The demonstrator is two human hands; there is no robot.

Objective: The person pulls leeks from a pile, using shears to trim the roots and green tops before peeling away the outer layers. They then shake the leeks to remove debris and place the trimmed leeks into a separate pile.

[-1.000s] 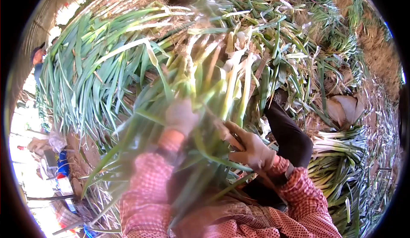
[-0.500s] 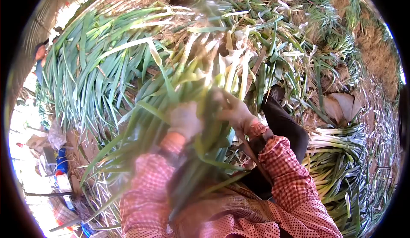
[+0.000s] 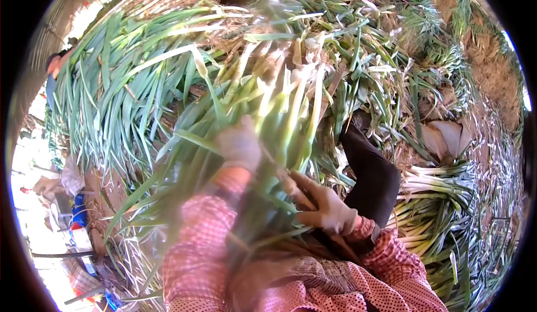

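In a pale glove, my left hand (image 3: 239, 146) is wrapped round the leaves of a bunch of long green stalks (image 3: 288, 122) in front of me, slightly blurred. Their pale ends point away from me, and the leaves run down towards my lap. My right hand (image 3: 327, 205), also gloved, is lower and to the right, beside the leaves over my lap. Its fingers are bent and close to some leaf ends; what lies between them cannot be made out.
A big heap of leafy stalks (image 3: 123, 82) lies at the upper left. More stalks (image 3: 430, 217) lie in a bundle right of my dark-clad knee (image 3: 377, 172). At the far left edge, part of a person (image 3: 54, 66) shows. Blue and white items (image 3: 81, 222) stand at the lower left.
My right hand has moved down and right, away from the pale stalk ends towards my lap. My left hand has shifted slightly up and stays on the bunch.
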